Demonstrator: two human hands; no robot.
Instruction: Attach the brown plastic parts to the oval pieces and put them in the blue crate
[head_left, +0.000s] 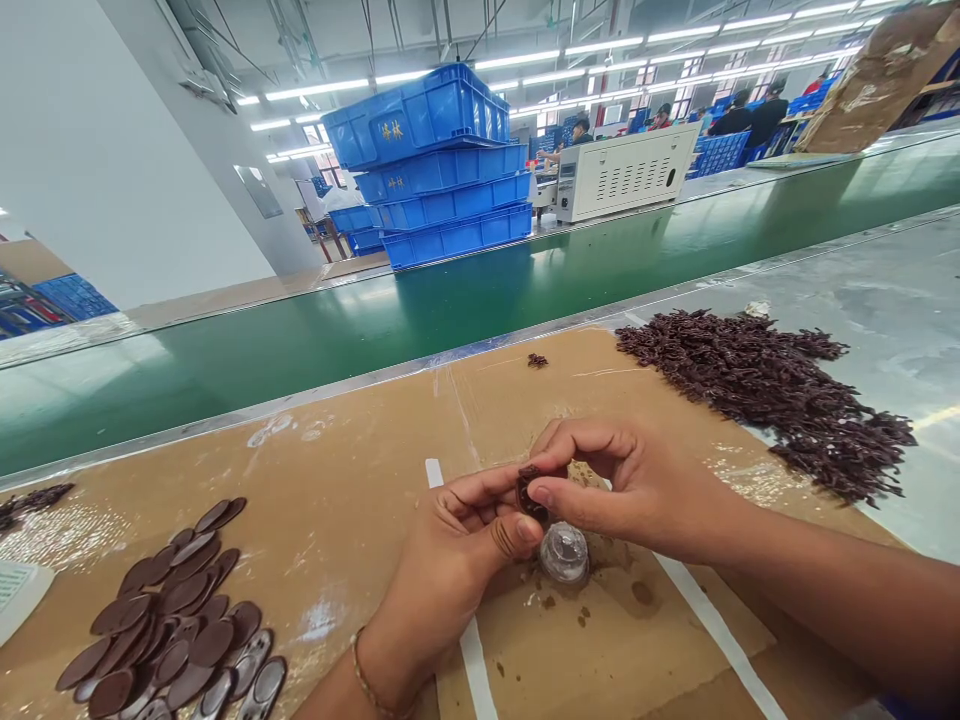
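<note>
A small dark brown piece [531, 494] is pinched between the fingertips of both my hands, above the brown sheet. My left hand [454, 550] grips it from the left with thumb and fingers. From the right, my right hand [626, 485] closes thumb and forefinger on the same piece; its exact shape is partly hidden by the fingers. Just below the hands stands a small clear round cup [564, 555], with dark wet spots on the sheet around it. A pile of flat oval brown pieces [172, 625] lies to the left, some with a shiny silvery face.
A large heap of thin dark brown parts [765, 385] lies at the right, and a tiny cluster [537, 360] near the back. Behind the table runs a green conveyor belt [465, 300]. Beyond it are stacked blue crates [457, 230], a beige machine [630, 175] and several people.
</note>
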